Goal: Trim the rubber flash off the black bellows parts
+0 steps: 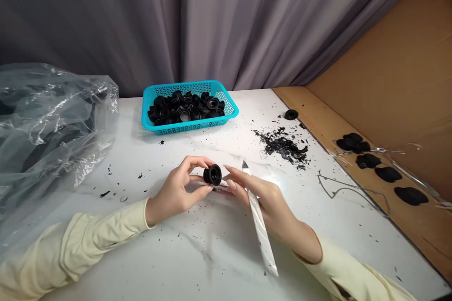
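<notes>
My left hand (180, 188) is closed around a black ribbed rubber bushing (213, 175), held above the table with its round opening facing me. A knife (259, 225) with a white-wrapped handle and a pointed metal tip is in my right hand (266, 197), its tip pointing away from me. The thumb and fingers of that hand come close to the bushing's right side. Just below the bushing, a thin shiny piece (221, 186) shows at the right fingertips; I cannot make out what it is.
A blue plastic basket (148, 124) full of similar black bushings stands at the back. Black scraps (284, 146) lie heaped right of it, near a single black ring (291, 114). Clear plastic (52, 127) covers the left. Flat black pieces (388, 174) and bent wire (334, 193) lie right.
</notes>
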### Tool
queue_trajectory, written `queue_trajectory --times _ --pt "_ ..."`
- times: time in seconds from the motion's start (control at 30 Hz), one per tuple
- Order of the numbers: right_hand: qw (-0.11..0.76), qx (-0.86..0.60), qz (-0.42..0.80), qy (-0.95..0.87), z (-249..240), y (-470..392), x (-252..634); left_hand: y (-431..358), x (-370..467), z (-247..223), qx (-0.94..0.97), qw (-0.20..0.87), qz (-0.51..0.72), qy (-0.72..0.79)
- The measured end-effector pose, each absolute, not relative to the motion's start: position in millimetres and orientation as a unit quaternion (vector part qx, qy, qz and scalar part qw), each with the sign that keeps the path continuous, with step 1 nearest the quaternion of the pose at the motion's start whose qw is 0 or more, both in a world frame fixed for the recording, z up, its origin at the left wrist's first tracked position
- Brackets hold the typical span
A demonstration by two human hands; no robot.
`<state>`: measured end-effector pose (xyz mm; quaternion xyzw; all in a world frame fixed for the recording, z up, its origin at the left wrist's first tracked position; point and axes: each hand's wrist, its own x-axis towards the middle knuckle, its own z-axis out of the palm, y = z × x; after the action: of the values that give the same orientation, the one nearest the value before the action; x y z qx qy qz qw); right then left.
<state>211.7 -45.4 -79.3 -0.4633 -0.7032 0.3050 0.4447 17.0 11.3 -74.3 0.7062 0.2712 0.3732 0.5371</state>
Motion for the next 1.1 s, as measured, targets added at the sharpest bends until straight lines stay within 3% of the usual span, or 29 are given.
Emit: queue_trajectory --times 0.27,0.53,0.87,1.1 --pt "0.481 -0.459 0.453 -0.594 -78 -46 204 7 14 -86 0.790 0.452 0.366 0.195" --pt "0.491 -0.425 0.573 -0.500 -82 -45 208 6 15 -84 0.777 0.469 0.378 0.184" --pt "0.454 -0.449 0.602 -0.480 -66 -46 207 6 14 -82 0.764 0.485 0.360 0.226" --pt "0.473 -0.480 0.531 -0.514 -80 -48 206 5 16 -83 0.749 0.484 0.380 0.245"
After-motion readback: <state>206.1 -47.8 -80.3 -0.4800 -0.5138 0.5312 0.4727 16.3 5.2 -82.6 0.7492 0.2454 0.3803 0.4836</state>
